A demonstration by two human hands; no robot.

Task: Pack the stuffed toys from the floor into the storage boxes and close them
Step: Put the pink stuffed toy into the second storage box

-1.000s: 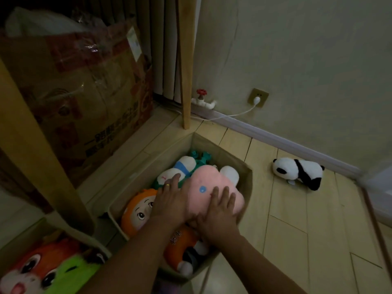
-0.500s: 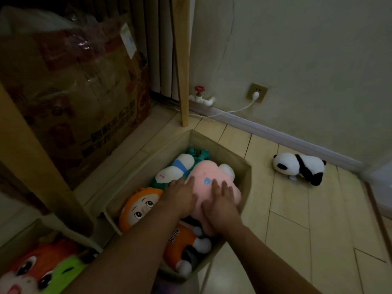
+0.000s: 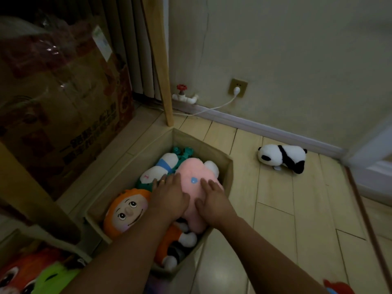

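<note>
The left hand [image 3: 169, 196] and the right hand [image 3: 214, 200] lie flat, fingers spread, pressing on the pink stuffed toy [image 3: 197, 187]. They hold nothing; they just push. The pink toy sits on top, at the far right side of the tan storage box [image 3: 228, 166], beside an orange-haired doll [image 3: 127, 211] and a white and blue toy [image 3: 161, 168]. This looks like the squashing-down step. A panda toy [image 3: 284, 157] lies on the wood floor [image 3: 275, 219] near the wall, well apart from the box. Next, a hand must reach out and grab it.
</note>
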